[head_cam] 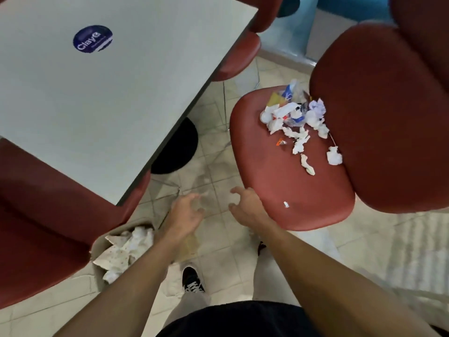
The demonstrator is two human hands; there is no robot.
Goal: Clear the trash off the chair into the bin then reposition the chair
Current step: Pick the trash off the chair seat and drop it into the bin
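- Table (102, 98): pale grey rectangular top with a dark edge, occupying the upper left of the view.
- Round sticker (92, 39): dark blue with white lettering reading "Claya", fixed flat on the table top.
- Table base (179, 147): black, round, resting on the floor under the table's near edge.
- Floor (213, 171): light beige tiles.
- Red seat (36, 229): padded, at lower left, partly under the table's corner.
- Second red seat (240, 57): at the table's far edge.
- Shoe (192, 279): black with white laces, on the floor.

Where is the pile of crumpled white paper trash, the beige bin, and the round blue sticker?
crumpled white paper trash (295, 117): head view, middle of the pile
beige bin (102, 235): head view, bare rim
round blue sticker (92, 39): head view, centre
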